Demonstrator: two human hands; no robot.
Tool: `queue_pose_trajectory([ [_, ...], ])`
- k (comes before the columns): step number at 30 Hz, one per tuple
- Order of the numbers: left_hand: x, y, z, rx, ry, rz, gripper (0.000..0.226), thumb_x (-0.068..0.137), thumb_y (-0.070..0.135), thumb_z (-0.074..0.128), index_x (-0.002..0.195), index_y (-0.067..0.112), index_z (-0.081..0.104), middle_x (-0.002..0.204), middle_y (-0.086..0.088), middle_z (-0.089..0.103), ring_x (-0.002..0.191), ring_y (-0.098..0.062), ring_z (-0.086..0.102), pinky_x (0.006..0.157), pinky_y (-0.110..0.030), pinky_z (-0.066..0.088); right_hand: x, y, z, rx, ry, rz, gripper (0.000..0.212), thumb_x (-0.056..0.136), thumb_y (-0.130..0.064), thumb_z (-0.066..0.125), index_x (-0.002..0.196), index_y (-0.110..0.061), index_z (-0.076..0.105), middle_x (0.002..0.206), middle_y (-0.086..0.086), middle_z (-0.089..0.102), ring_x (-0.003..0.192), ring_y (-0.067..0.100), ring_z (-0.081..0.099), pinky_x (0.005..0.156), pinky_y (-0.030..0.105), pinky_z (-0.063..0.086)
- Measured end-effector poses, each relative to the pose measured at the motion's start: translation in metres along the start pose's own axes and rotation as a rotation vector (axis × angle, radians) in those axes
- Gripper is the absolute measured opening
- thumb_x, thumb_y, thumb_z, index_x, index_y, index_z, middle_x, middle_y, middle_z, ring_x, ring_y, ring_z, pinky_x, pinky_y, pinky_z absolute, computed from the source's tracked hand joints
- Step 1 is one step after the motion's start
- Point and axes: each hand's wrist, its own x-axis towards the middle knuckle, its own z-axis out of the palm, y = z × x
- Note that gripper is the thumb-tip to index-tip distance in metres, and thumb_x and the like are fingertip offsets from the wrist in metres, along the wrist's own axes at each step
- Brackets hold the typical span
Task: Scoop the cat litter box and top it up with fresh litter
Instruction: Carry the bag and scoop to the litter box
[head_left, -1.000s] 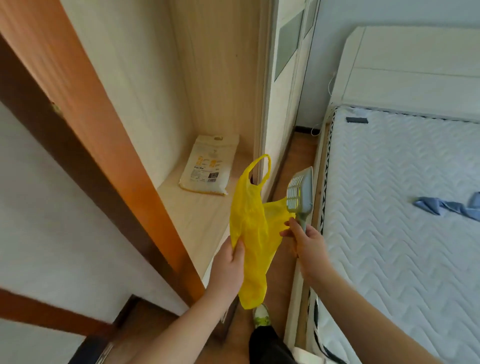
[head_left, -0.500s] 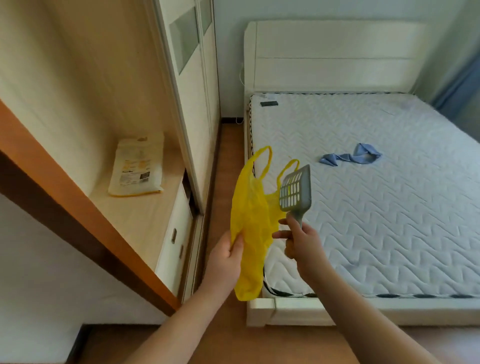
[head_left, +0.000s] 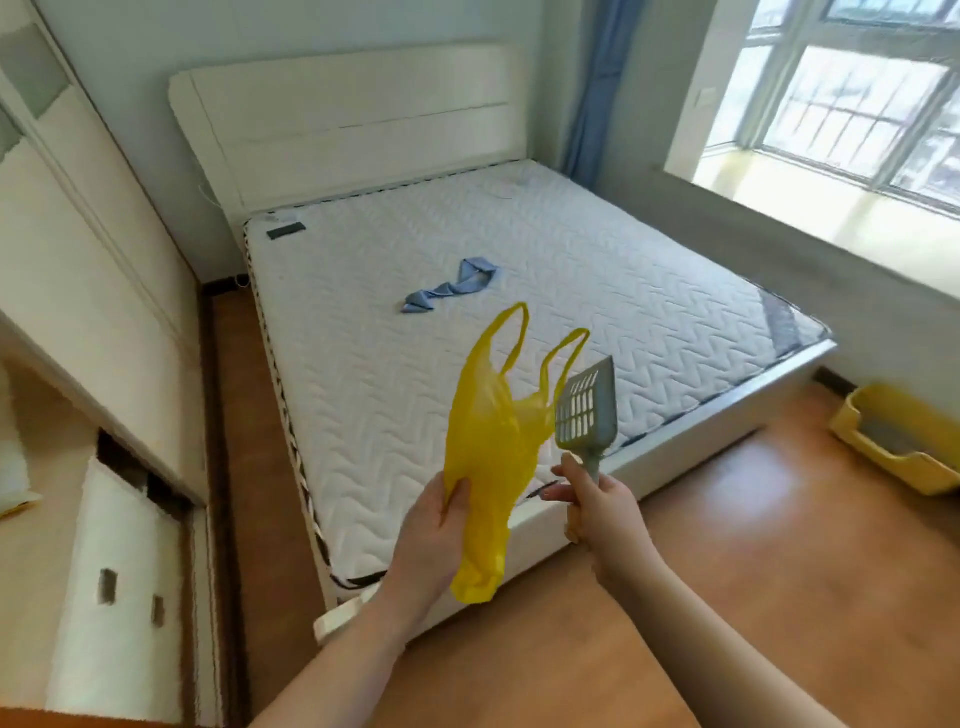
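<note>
My left hand (head_left: 434, 525) grips a yellow plastic bag (head_left: 493, 441) near its lower part, with the two handles standing up. Beside it, my right hand (head_left: 602, 512) holds the handle of a grey slotted litter scoop (head_left: 586, 410), its blade pointing up and empty. A yellow litter box (head_left: 883, 452) with grey litter inside sits on the wooden floor at the far right, below the window wall and well away from both hands.
A bare white mattress on a white bed frame (head_left: 675, 457) fills the middle, with a blue cloth (head_left: 449, 286) on it. A white wardrobe with drawers (head_left: 119, 545) stands at the left. Wooden floor (head_left: 727, 597) runs between the bed and the litter box.
The view has swung right from the wardrobe shelf with the litter bag to the bed and window. The litter box has come into sight. Both hands keep holding the bag and scoop.
</note>
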Motion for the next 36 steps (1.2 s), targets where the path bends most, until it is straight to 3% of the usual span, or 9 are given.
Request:
queue_pose_trajectory([
  [4, -0.006, 0.029, 0.09, -0.032, -0.128, 0.015, 0.026, 0.101, 0.024, 0.048, 0.088, 0.045, 0.056, 0.086, 0.03, 0.06, 0.08, 0.022, 0.056, 0.069, -0.001, 0.039, 0.0, -0.008, -0.089, 0.093, 0.132, -0.048, 0.03, 0.095, -0.036, 0.056, 0.094, -0.007, 0.064, 0.087, 0.011, 0.074, 0.036, 0.01, 0.033, 0.041, 0.024, 0.03],
  [9, -0.019, 0.059, 0.175, -0.049, -0.35, 0.103, 0.023, 0.101, 0.027, 0.05, 0.088, 0.039, 0.063, 0.076, 0.033, 0.066, 0.077, 0.01, 0.062, 0.066, -0.005, 0.043, -0.006, -0.012, -0.175, 0.145, 0.312, -0.07, 0.033, 0.094, -0.039, 0.056, 0.096, -0.007, 0.064, 0.082, 0.001, 0.074, 0.036, 0.01, 0.03, 0.041, 0.023, 0.03],
  [12, -0.016, 0.066, 0.216, 0.053, -0.513, 0.335, 0.035, 0.101, 0.029, 0.047, 0.108, 0.059, 0.06, 0.111, 0.034, 0.063, 0.11, 0.004, 0.059, 0.091, -0.015, 0.044, -0.012, -0.015, -0.215, 0.22, 0.37, -0.087, 0.034, 0.095, -0.038, 0.056, 0.075, -0.011, 0.06, 0.058, -0.003, 0.061, 0.037, 0.01, 0.026, 0.042, 0.024, 0.025],
  [15, -0.002, 0.055, 0.257, 0.185, -0.685, 0.587, 0.032, 0.097, 0.037, 0.046, 0.127, 0.044, 0.057, 0.137, 0.03, 0.049, 0.13, 0.004, 0.043, 0.105, -0.02, 0.037, -0.011, -0.014, -0.252, 0.292, 0.426, -0.065, 0.029, 0.096, -0.007, 0.046, 0.067, -0.012, 0.044, 0.043, -0.003, 0.034, 0.039, 0.013, 0.024, 0.044, 0.022, 0.021],
  [20, 0.018, 0.065, 0.323, 0.33, -0.903, 0.84, 0.044, 0.094, 0.047, 0.052, 0.136, 0.038, 0.043, 0.147, 0.026, 0.031, 0.136, 0.001, 0.035, 0.109, -0.017, 0.03, -0.002, -0.023, -0.305, 0.357, 0.467, -0.094, 0.011, 0.082, 0.002, 0.056, 0.082, -0.008, 0.062, 0.053, 0.003, 0.057, 0.045, 0.015, 0.048, 0.043, 0.022, 0.039],
  [24, 0.05, 0.073, 0.366, 0.389, -1.042, 0.816, 0.065, 0.091, 0.069, 0.036, 0.145, 0.035, 0.037, 0.15, 0.034, 0.016, 0.143, -0.002, 0.021, 0.117, -0.03, 0.023, 0.024, -0.042, -0.339, 0.344, 0.558, -0.142, 0.016, 0.073, -0.004, 0.068, 0.088, -0.007, 0.065, 0.063, 0.007, 0.065, 0.054, 0.016, 0.058, 0.045, 0.024, 0.046],
  [26, 0.069, 0.076, 0.387, 0.387, -1.073, 0.79, 0.071, 0.092, 0.072, 0.019, 0.144, 0.029, 0.042, 0.153, 0.025, 0.023, 0.145, -0.005, 0.02, 0.118, -0.037, 0.021, 0.038, -0.054, -0.354, 0.287, 0.61, -0.178, 0.022, 0.069, -0.006, 0.071, 0.091, -0.009, 0.069, 0.072, 0.01, 0.068, 0.062, 0.02, 0.059, 0.053, 0.027, 0.047],
  [29, 0.098, 0.084, 0.42, 0.291, -1.013, 0.7, 0.078, 0.093, 0.07, 0.008, 0.132, 0.024, 0.057, 0.149, 0.016, 0.038, 0.142, -0.006, 0.028, 0.115, -0.04, 0.026, 0.059, -0.072, -0.372, 0.235, 0.675, -0.228, 0.02, 0.074, -0.002, 0.074, 0.092, -0.008, 0.068, 0.07, 0.004, 0.068, 0.055, 0.011, 0.059, 0.046, 0.022, 0.045],
  [36, 0.155, 0.135, 0.476, 0.016, -1.074, 0.408, 0.041, 0.097, 0.059, 0.03, 0.103, 0.04, 0.066, 0.102, 0.018, 0.069, 0.099, 0.007, 0.06, 0.085, -0.015, 0.044, 0.1, -0.091, -0.409, 0.088, 0.855, -0.253, 0.012, 0.081, -0.013, 0.074, 0.088, -0.021, 0.068, 0.084, 0.0, 0.069, 0.079, 0.019, 0.061, 0.07, 0.039, 0.051],
])
